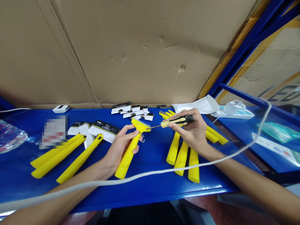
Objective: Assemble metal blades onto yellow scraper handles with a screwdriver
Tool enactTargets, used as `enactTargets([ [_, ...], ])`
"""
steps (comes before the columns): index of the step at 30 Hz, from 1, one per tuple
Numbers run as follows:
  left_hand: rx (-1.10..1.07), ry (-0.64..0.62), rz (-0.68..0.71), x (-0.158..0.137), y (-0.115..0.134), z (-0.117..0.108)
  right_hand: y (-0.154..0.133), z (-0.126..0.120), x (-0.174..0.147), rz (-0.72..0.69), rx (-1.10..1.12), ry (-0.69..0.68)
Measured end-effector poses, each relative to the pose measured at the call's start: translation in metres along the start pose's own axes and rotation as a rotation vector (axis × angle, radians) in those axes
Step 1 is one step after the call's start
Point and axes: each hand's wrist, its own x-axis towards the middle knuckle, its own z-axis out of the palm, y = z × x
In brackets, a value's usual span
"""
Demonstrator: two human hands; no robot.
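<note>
My left hand is closed around a yellow scraper, tilted with its wide head up and its handle toward me. In my right hand is a screwdriver with a black and cream handle. Its shaft points left, and the tip meets the right part of the scraper's head. Small screws lie on the blue table just behind the scraper. Beneath and beside my right hand rest several yellow handles, partly hidden by it.
Left are yellow scrapers with black-and-white cards. More cards and another screwdriver lie by the cardboard wall. A white cable crosses in front of my arms. At right are a white pouch and a power strip.
</note>
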Motion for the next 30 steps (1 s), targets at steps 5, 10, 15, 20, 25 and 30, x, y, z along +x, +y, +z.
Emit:
enactTargets([
  [5,0.002,0.022,0.010,0.001,0.001,0.003,0.008,0.000,0.002,0.111,-0.043,0.094],
  [10,0.033,-0.026,-0.004,0.002,-0.002,0.000,-0.001,0.001,0.008,0.081,0.013,0.172],
  [15,0.088,-0.055,-0.029,0.004,-0.007,-0.004,-0.011,0.006,0.008,-0.015,0.105,0.097],
  [20,0.098,-0.053,-0.039,0.003,-0.006,-0.002,-0.009,0.006,0.005,-0.012,0.108,0.087],
  [25,0.111,-0.072,-0.023,0.001,-0.006,-0.001,-0.006,0.005,0.004,-0.001,0.106,0.051],
  [30,0.099,-0.087,-0.022,0.001,-0.008,-0.003,-0.006,0.006,0.005,-0.001,0.089,0.048],
])
